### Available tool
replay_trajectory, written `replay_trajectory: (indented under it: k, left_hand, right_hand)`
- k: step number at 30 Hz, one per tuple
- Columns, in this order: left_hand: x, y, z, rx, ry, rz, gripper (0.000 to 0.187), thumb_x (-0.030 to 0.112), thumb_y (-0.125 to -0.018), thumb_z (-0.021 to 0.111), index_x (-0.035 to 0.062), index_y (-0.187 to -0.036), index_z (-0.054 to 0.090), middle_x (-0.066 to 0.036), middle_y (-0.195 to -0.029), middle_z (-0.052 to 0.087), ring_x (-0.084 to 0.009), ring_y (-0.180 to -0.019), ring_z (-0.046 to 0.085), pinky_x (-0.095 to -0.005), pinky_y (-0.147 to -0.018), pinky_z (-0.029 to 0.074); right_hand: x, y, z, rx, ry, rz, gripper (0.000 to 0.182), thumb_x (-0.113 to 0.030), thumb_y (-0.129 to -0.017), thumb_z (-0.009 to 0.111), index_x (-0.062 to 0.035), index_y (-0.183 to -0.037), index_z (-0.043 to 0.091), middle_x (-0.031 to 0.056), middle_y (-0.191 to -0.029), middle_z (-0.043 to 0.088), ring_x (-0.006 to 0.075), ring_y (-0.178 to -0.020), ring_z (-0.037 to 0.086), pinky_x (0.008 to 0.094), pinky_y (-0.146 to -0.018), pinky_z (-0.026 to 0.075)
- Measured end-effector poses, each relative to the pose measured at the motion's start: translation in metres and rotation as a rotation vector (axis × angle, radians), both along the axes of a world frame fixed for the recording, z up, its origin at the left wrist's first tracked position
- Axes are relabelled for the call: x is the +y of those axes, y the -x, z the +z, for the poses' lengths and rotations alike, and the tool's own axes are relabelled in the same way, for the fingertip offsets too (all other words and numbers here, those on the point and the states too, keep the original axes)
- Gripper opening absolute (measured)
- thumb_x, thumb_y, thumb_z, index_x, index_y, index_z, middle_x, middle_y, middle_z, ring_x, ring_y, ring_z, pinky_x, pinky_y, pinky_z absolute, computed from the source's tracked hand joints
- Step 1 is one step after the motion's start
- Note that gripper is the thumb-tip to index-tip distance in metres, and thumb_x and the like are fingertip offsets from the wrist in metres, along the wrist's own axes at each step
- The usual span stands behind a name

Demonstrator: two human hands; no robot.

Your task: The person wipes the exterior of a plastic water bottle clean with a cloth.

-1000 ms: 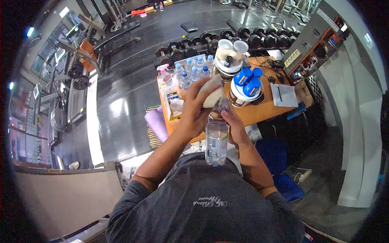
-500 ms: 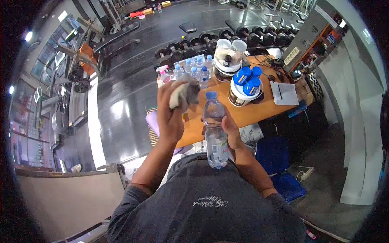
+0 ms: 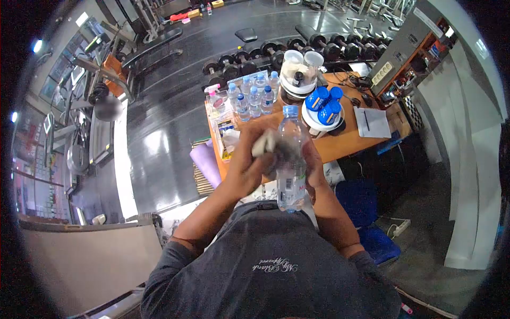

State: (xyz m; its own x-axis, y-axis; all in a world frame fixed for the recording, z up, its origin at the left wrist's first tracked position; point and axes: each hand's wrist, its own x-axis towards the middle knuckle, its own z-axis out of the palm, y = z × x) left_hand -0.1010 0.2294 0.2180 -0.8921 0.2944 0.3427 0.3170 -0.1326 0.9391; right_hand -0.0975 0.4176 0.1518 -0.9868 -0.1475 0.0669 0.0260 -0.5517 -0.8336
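Observation:
A clear plastic bottle (image 3: 290, 186) with a blue cap stands nearly upright in front of my chest. My right hand (image 3: 314, 169) is closed around its right side. My left hand (image 3: 247, 167) is closed on a pale and grey cloth (image 3: 266, 143), which lies against the bottle's upper left side. Motion blurs the cloth and the fingers around it. Just past my hands, several smaller capped water bottles (image 3: 255, 101) stand grouped on the wooden table (image 3: 345, 146), beside a spray bottle (image 3: 214, 98) with a pink and white head.
Blue tubs (image 3: 329, 112) sit on a white bucket lid, near another bucket (image 3: 295, 87) carrying clear containers. Paper with a pen (image 3: 373, 123) lies at the table's right. A purple roll (image 3: 204, 162) is at its left edge, a blue chair (image 3: 361, 212) at right, dumbbells (image 3: 329, 50) behind.
My left hand has brought the cloth down and right, from beside the bottle onto its upper part. The bottle has shifted slightly right and up in my right hand.

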Motion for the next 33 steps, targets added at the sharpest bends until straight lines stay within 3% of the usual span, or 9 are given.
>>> replay_trajectory:
  k: [1,5,9,12,17,18,21,27,33]
  left_hand:
    - [0.005,0.004,0.0,-0.06,-0.106,0.096,0.03,0.009,-0.095,0.062,0.0035,-0.125,0.058,-0.019,-0.124,0.058,-0.0355,-0.109,0.061,-0.038,-0.098,0.046]
    - [0.0,0.019,0.034,0.516,0.42,-0.038,0.045,0.008,-0.095,0.063,0.0041,-0.139,0.054,-0.025,-0.14,0.047,-0.0407,-0.127,0.048,-0.0474,-0.11,0.039]
    - [0.009,0.006,0.012,0.653,0.725,0.054,0.048,0.008,-0.091,0.068,0.014,-0.139,0.062,-0.024,-0.145,0.043,-0.0441,-0.138,0.041,-0.0546,-0.114,0.036]
    - [0.007,-0.012,-0.007,0.411,0.538,-0.089,0.049,0.003,-0.085,0.075,0.017,-0.132,0.068,-0.021,-0.144,0.046,-0.0424,-0.134,0.048,-0.0497,-0.109,0.045]
    - [-0.001,-0.009,-0.014,0.345,0.466,-0.005,0.045,0.001,-0.081,0.082,0.0136,-0.123,0.073,-0.018,-0.134,0.055,-0.0378,-0.127,0.057,-0.0424,-0.101,0.053]
    - [0.0,0.005,-0.01,0.48,0.467,0.111,0.044,0.003,-0.08,0.083,0.0137,-0.121,0.074,-0.018,-0.133,0.057,-0.0371,-0.126,0.059,-0.0421,-0.098,0.054]
    - [0.014,0.034,0.018,0.392,0.343,0.247,0.036,0.005,-0.084,0.079,0.0153,-0.118,0.075,-0.017,-0.133,0.058,-0.0387,-0.121,0.061,-0.0461,-0.101,0.052]
    - [0.013,0.027,0.0,0.579,0.539,0.151,0.046,0.004,-0.074,0.086,0.0132,-0.117,0.075,-0.016,-0.137,0.059,-0.036,-0.123,0.062,-0.0429,-0.1,0.054]
    - [-0.006,-0.011,-0.019,0.339,0.469,-0.164,0.04,0.008,-0.075,0.085,0.0139,-0.114,0.077,-0.014,-0.125,0.064,-0.0348,-0.114,0.066,-0.0417,-0.094,0.055]
  right_hand:
    - [-0.003,-0.005,0.013,-0.019,0.004,0.042,0.082,-0.054,-0.1,0.06,-0.0128,-0.162,0.025,0.0142,-0.141,0.055,0.0237,-0.123,0.06,0.0375,-0.094,0.058]
    - [-0.011,-0.009,0.01,-0.023,0.038,0.008,0.073,-0.045,-0.103,0.057,-0.0132,-0.161,0.028,0.0129,-0.143,0.053,0.0229,-0.128,0.058,0.0371,-0.101,0.055]
    - [0.001,0.0,-0.003,-0.138,0.365,0.058,0.057,-0.033,-0.109,0.05,-0.0133,-0.16,0.032,0.0106,-0.146,0.052,0.0223,-0.133,0.055,0.0375,-0.107,0.051]
    - [0.035,0.023,-0.048,-0.042,-0.13,-0.127,0.058,-0.039,-0.111,0.046,-0.0122,-0.16,0.031,0.0096,-0.143,0.054,0.0214,-0.129,0.056,0.0379,-0.108,0.049]
    - [0.023,0.008,-0.005,-0.009,-0.004,-0.168,0.07,-0.049,-0.107,0.052,-0.0122,-0.162,0.028,0.0076,-0.136,0.057,0.0174,-0.115,0.062,0.035,-0.099,0.053]
    - [0.024,0.011,-0.016,0.01,-0.013,-0.129,0.071,-0.049,-0.107,0.051,-0.0124,-0.162,0.026,0.009,-0.138,0.057,0.0191,-0.115,0.063,0.0354,-0.097,0.054]
    - [0.014,0.01,-0.017,0.081,-0.052,0.004,0.074,-0.051,-0.105,0.052,-0.0136,-0.163,0.024,0.0114,-0.144,0.054,0.0228,-0.117,0.065,0.0369,-0.094,0.057]
    - [0.012,0.017,-0.022,0.059,0.012,-0.131,0.077,-0.053,-0.104,0.052,-0.0126,-0.162,0.023,0.0121,-0.149,0.05,0.0247,-0.12,0.063,0.0401,-0.093,0.059]
    - [0.031,0.024,0.001,0.074,-0.019,-0.225,0.073,-0.052,-0.104,0.054,-0.0107,-0.159,0.029,0.01,-0.137,0.055,0.0227,-0.115,0.065,0.0385,-0.092,0.059]
